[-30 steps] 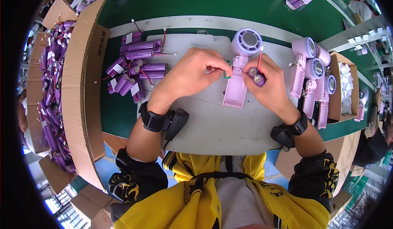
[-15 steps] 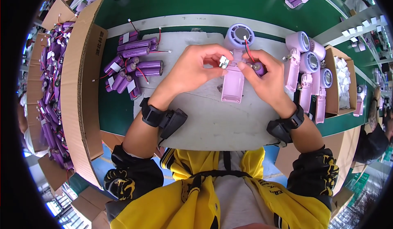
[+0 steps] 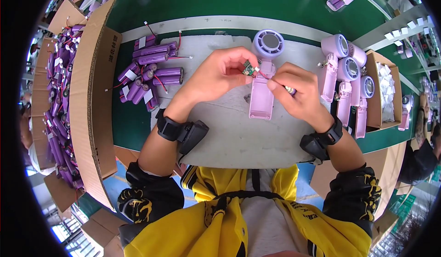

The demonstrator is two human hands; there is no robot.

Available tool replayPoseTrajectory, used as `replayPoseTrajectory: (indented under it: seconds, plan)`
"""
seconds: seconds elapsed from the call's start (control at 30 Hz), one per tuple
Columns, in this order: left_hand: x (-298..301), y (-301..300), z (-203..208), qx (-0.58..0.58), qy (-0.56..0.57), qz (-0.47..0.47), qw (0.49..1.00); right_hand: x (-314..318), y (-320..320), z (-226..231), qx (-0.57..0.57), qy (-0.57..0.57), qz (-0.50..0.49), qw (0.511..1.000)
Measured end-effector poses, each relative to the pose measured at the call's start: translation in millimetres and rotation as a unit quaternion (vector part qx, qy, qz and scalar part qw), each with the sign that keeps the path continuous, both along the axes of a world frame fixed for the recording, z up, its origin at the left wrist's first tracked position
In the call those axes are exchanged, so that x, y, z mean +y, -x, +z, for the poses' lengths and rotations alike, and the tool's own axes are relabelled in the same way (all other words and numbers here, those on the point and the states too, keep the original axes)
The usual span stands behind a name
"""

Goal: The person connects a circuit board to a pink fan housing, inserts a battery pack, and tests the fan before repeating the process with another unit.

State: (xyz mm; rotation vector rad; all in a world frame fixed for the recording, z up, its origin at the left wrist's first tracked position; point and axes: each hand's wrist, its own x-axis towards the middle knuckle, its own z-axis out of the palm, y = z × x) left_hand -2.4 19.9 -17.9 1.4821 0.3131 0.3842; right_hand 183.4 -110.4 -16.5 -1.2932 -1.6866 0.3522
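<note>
Between the fingertips of my left hand (image 3: 219, 74) is a small green circuit board (image 3: 248, 67), near the neck of a pink-lilac handheld fan. My right hand (image 3: 299, 90) is closed around a purple battery pack (image 3: 290, 90), mostly hidden in the palm. Its fingers also pinch the red lead, whose small white connector (image 3: 257, 69) meets the board's edge; I cannot tell whether it is plugged in. Below both hands lies the fan's open handle shell (image 3: 261, 105), its hollow facing up. The round fan head (image 3: 268, 44) points away from me.
Several purple battery packs (image 3: 151, 75) lie left on the grey mat (image 3: 220, 133), beside a tall cardboard box (image 3: 98, 101) of more packs. Several open-handled fans (image 3: 344, 89) stand right, next to a carton (image 3: 381, 89) of white pieces. A green conveyor (image 3: 197, 0) runs behind.
The board has turned in my left hand from its silvery side to its green side. My right hand has brought the white connector down from near the fan head to the board.
</note>
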Motion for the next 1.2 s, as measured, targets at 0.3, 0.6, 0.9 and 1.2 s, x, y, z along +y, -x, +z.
replayPoseTrajectory:
  seconds: [0.3,0.6,0.9,1.2]
  plan:
    - [-3,-3,-7,0.022,-0.034,0.008,0.999,0,-2,-5,0.074,0.073,-0.003,0.995]
    - [-3,-4,-6,0.028,0.001,0.023,0.999,-1,3,2,-0.062,0.056,-0.069,0.994]
    - [2,3,3,0.066,-0.028,0.025,0.997,1,7,-2,-0.059,0.021,-0.056,0.997]
    - [10,7,2,0.064,0.017,-0.048,0.997,0,-2,0,-0.072,0.056,0.025,0.996]
